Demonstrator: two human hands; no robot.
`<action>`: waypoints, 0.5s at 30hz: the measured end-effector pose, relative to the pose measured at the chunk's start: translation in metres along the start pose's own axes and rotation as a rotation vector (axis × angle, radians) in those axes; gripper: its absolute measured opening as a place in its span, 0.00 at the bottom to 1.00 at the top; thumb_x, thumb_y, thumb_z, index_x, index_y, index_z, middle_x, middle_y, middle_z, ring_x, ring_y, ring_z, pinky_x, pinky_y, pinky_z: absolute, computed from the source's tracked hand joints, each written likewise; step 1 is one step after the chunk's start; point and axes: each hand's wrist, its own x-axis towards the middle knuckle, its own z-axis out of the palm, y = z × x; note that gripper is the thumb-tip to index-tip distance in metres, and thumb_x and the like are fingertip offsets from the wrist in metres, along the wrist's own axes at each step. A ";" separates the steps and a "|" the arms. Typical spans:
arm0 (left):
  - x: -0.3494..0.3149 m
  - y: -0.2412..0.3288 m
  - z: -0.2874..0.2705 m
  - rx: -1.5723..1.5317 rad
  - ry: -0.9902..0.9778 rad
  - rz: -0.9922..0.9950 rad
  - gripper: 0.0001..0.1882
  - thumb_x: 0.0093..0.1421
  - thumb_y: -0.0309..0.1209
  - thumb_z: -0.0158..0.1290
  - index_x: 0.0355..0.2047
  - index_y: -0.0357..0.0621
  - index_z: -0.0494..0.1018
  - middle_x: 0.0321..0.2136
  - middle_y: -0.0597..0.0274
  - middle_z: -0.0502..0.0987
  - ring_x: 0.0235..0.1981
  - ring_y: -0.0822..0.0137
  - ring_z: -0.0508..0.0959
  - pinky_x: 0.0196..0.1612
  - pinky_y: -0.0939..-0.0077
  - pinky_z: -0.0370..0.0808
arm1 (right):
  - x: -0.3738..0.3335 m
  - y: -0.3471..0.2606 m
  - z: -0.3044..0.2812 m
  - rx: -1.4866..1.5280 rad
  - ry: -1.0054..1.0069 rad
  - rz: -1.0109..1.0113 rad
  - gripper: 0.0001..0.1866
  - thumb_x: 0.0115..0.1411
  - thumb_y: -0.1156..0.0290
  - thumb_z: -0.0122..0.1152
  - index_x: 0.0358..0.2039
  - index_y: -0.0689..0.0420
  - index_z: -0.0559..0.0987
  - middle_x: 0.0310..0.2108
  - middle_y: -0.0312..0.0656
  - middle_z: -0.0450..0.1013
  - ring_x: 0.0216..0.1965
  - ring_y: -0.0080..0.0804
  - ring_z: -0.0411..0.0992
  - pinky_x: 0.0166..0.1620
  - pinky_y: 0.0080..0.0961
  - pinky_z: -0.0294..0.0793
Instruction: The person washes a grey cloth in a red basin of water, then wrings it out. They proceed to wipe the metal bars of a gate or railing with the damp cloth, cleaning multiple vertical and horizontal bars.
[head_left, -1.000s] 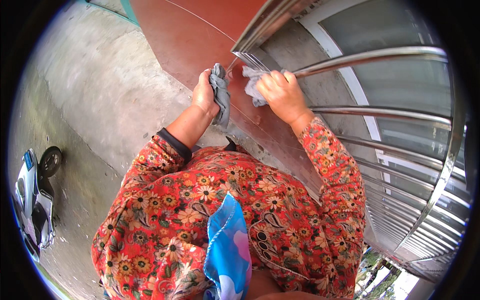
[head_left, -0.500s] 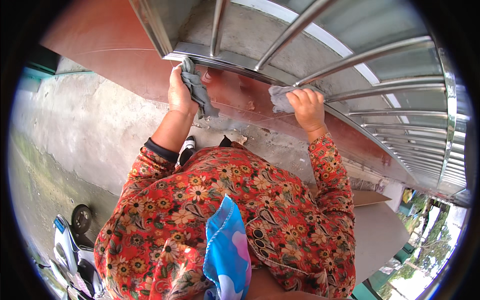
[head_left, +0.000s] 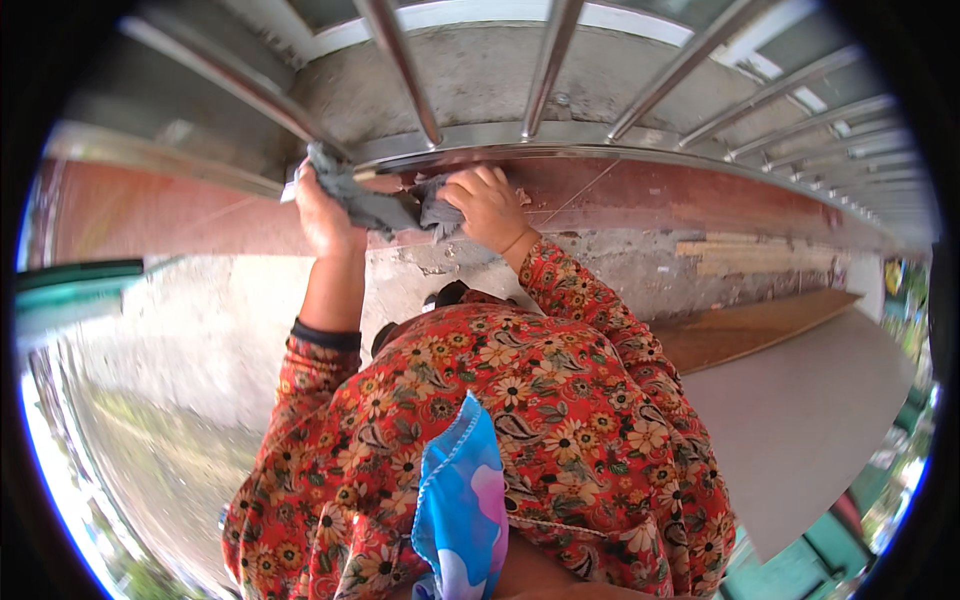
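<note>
My left hand point(head_left: 328, 215) grips a crumpled grey rag point(head_left: 368, 203) at the left corner of a metal window grille point(head_left: 540, 75). The cloth hangs over the thumb side toward the right. Close beside it, my right hand point(head_left: 490, 208) has its fingers bent over a second, darker grey rag point(head_left: 438, 212). That rag lies against the dark red tiled ledge point(head_left: 640, 190), just below the grille's bottom rail point(head_left: 480, 153). The two cloths almost meet, and whether they touch I cannot tell.
Behind the bars lies a dusty concrete sill point(head_left: 470, 80). A brown board point(head_left: 760, 325) and a large grey panel point(head_left: 800, 420) lean at the right. Worn concrete ground point(head_left: 220, 330) spreads below the ledge, and something green point(head_left: 80, 285) stands at the left.
My right hand has moved left with its rag, from farther along the rail to beside my left hand. The view has turned, and both hands still hold their cloths.
</note>
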 end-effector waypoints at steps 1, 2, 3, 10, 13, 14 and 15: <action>0.001 0.003 -0.003 0.025 -0.011 -0.021 0.19 0.66 0.41 0.40 0.47 0.43 0.71 0.39 0.64 0.75 0.40 0.69 0.73 0.45 0.74 0.71 | -0.008 -0.001 0.001 0.127 0.101 0.158 0.12 0.53 0.75 0.53 0.38 0.49 0.77 0.38 0.35 0.72 0.41 0.36 0.70 0.45 0.35 0.68; 0.001 0.005 -0.006 0.072 -0.085 -0.007 0.19 0.67 0.41 0.40 0.49 0.43 0.70 0.41 0.63 0.74 0.42 0.68 0.73 0.46 0.73 0.71 | -0.020 -0.001 -0.001 0.251 0.192 0.311 0.13 0.54 0.77 0.51 0.39 0.50 0.77 0.37 0.37 0.73 0.40 0.38 0.71 0.45 0.36 0.70; 0.003 0.010 -0.011 0.129 -0.073 -0.007 0.19 0.67 0.40 0.40 0.51 0.43 0.69 0.43 0.62 0.74 0.43 0.67 0.73 0.48 0.72 0.71 | -0.032 0.002 -0.002 0.379 0.283 0.455 0.14 0.54 0.79 0.49 0.39 0.52 0.77 0.36 0.38 0.74 0.39 0.41 0.72 0.45 0.37 0.71; 0.038 0.012 -0.023 0.533 -0.232 0.472 0.17 0.67 0.35 0.47 0.53 0.39 0.64 0.44 0.58 0.71 0.42 0.67 0.69 0.49 0.75 0.68 | -0.079 0.067 0.011 1.603 1.219 0.790 0.13 0.62 0.62 0.44 0.32 0.55 0.75 0.25 0.36 0.73 0.28 0.34 0.73 0.35 0.30 0.76; 0.057 0.006 -0.023 0.602 -0.339 0.643 0.20 0.68 0.37 0.43 0.54 0.36 0.60 0.47 0.51 0.70 0.46 0.63 0.71 0.52 0.71 0.69 | -0.033 0.064 0.070 1.127 1.390 0.890 0.30 0.60 0.70 0.44 0.63 0.61 0.57 0.49 0.49 0.66 0.46 0.35 0.69 0.50 0.31 0.70; 0.061 0.002 -0.022 0.580 -0.367 0.701 0.20 0.68 0.38 0.42 0.55 0.36 0.60 0.48 0.50 0.70 0.47 0.61 0.71 0.53 0.70 0.69 | -0.011 0.053 0.091 0.830 1.425 1.031 0.34 0.60 0.69 0.44 0.66 0.64 0.50 0.55 0.52 0.63 0.50 0.36 0.67 0.54 0.31 0.67; 0.064 -0.001 -0.020 0.574 -0.415 0.759 0.21 0.69 0.38 0.40 0.55 0.36 0.59 0.50 0.48 0.70 0.48 0.60 0.72 0.54 0.68 0.70 | 0.001 0.032 0.108 0.746 1.370 1.019 0.36 0.61 0.68 0.44 0.67 0.66 0.46 0.59 0.54 0.58 0.54 0.38 0.63 0.58 0.33 0.62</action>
